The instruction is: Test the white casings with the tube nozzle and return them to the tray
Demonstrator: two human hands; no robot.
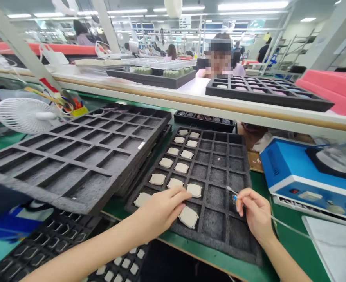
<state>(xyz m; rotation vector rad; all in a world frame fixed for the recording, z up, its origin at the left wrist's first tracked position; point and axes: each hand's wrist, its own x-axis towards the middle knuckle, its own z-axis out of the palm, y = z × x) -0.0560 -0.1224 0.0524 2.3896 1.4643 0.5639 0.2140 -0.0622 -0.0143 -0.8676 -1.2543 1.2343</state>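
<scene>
Upon the green worktop point(290, 243), in a charcoal gridded foam tray point(214, 224), the left hand point(163, 209) meets, grip unclear from here, a squarish off-white piece point(195, 189), probably light, stiff and best edge-held, while the right hand point(256, 213) pinches a slim pale-tipped tool point(231, 190).

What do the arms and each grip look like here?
They are human: the left grip and right grip are bare hands, with no gloves or rings visible. The left forearm and right forearm show no sleeve, watch or bracelet.
</scene>
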